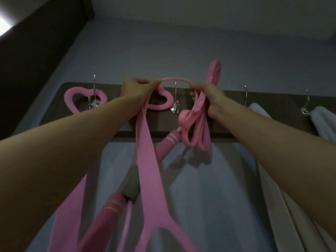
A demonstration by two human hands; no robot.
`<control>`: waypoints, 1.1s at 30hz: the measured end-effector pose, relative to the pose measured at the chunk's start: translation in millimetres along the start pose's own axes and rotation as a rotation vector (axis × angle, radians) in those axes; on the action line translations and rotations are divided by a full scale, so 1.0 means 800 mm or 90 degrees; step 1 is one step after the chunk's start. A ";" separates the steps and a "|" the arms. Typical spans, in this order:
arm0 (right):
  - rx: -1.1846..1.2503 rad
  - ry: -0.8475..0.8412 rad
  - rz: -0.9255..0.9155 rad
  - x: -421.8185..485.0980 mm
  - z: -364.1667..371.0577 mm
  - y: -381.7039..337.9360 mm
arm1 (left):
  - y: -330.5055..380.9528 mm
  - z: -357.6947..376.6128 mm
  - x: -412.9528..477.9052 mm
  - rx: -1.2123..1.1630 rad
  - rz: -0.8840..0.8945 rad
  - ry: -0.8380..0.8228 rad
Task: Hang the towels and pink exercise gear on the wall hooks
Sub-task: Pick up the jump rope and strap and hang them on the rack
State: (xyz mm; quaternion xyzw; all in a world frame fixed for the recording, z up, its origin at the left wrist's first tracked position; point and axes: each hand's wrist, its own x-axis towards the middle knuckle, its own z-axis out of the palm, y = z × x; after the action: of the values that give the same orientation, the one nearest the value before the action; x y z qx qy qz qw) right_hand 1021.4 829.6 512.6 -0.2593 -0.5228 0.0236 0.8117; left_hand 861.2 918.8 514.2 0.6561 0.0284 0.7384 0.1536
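A dark wooden hook rail [229, 124] runs across the wall, seen from below. My left hand [135, 88] pinches a thin pink cord [175, 80] stretched above the second chrome hook [175, 102]. My right hand [209, 98] grips the cord's other end together with bundled pink resistance bands [197, 131]. A wide pink strap [147, 151] and pink handles [167, 142] hang down from my hands. One pink heart-shaped handle [68, 100] hangs on the leftmost hook [93, 99]; a second heart [168, 99] sits behind my left hand.
White towels [321, 122] hang at the two right-hand hooks [245, 96], with pale fabric [283, 206] draping down the right side. A dark cabinet edge [36, 51] rises on the left. The grey wall [181, 42] lies above the rail.
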 end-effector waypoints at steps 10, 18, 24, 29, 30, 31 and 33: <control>-0.075 -0.074 0.020 -0.003 -0.010 -0.001 | -0.022 -0.011 -0.017 0.064 0.036 0.030; -0.172 -0.064 0.037 -0.047 -0.019 0.009 | -0.028 -0.021 -0.063 0.086 -0.005 -0.002; -0.328 0.068 -0.120 -0.072 -0.036 0.030 | -0.026 -0.034 -0.096 0.063 0.009 -0.004; -0.483 0.016 -0.297 -0.110 -0.050 0.030 | -0.027 -0.076 -0.113 0.121 0.014 0.020; -0.482 -0.006 -0.329 -0.118 -0.049 0.030 | -0.027 -0.084 -0.118 0.147 0.019 0.011; -0.485 -0.018 -0.360 -0.123 -0.046 0.031 | -0.028 -0.092 -0.122 0.171 0.024 -0.003; -0.503 -0.008 -0.418 -0.130 -0.035 0.033 | -0.031 -0.104 -0.128 0.205 0.030 -0.025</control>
State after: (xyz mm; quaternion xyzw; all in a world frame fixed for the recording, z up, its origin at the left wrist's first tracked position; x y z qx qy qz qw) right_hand 1005.1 809.4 404.9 -0.3682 -0.5506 -0.4300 0.6136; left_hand 794.2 928.7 398.7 0.6868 0.1280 0.7149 0.0295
